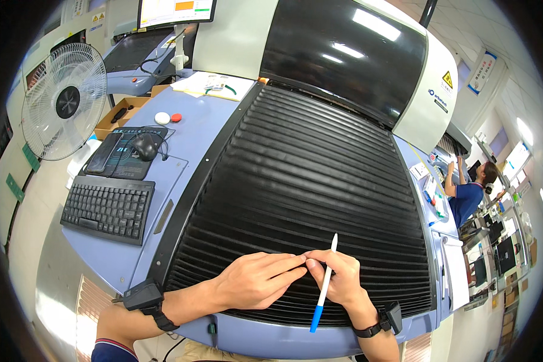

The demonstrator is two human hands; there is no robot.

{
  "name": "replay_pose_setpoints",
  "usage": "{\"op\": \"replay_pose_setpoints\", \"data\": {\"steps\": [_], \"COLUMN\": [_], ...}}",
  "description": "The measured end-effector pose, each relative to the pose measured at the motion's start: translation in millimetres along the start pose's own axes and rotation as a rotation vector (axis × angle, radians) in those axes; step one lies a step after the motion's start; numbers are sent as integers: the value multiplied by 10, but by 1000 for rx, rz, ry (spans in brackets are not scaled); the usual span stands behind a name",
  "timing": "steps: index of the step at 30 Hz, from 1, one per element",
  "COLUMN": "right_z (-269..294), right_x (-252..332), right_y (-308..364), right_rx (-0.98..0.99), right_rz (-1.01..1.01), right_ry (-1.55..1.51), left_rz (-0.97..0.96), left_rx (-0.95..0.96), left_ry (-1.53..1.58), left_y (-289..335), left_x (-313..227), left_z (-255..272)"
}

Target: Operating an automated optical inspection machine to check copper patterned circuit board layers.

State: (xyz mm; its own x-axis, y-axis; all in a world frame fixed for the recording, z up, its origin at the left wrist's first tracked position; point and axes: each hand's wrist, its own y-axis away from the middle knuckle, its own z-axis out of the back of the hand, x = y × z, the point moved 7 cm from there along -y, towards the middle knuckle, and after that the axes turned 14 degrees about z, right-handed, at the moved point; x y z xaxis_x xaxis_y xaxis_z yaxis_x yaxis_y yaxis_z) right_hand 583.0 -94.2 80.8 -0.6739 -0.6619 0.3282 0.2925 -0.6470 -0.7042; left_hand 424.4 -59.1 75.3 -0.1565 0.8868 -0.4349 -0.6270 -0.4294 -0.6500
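Note:
Over the front part of a black ribbed machine cover [295, 181], my two hands meet at the fingertips. My right hand [342, 279] is closed round a white pen with a blue end [326, 280], which slants with its blue end toward me. The thumb and index finger of that hand also reach to my left fingertips. My left hand [250, 280] comes in from the left, fingers long and tips pinched close against the right hand's fingers. Its thumb is hidden, and anything between the fingertips is too small to make out. Black strapped devices sit on both wrists.
Left on the blue machine top are a black keyboard [108, 208], mouse [143, 146], phone [104, 152], and red and white buttons [175, 117]. A fan [66, 102] stands beyond. Papers [454, 271] lie right; a person in blue [466, 196] works farther off.

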Motion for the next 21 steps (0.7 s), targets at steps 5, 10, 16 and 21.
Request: {"op": "replay_pose_setpoints", "data": {"steps": [5,10,16,21], "right_z": [3,-78,34,-90], "right_x": [-11,-32,-130,-87], "right_y": [21,-8,188,146], "right_rx": [-3,41,33,181], "right_rz": [-9,-92,-203,-274], "right_ry": [-15,22,70,164], "left_rz": [-18,-13,-8,5], "left_rx": [-17,-31,1,-111], "left_ry": [-4,-14,117,144], "left_y": [36,104,92,164], "left_x": [-21,40,59,117], "left_z": [-13,-31,-235,-190]}}
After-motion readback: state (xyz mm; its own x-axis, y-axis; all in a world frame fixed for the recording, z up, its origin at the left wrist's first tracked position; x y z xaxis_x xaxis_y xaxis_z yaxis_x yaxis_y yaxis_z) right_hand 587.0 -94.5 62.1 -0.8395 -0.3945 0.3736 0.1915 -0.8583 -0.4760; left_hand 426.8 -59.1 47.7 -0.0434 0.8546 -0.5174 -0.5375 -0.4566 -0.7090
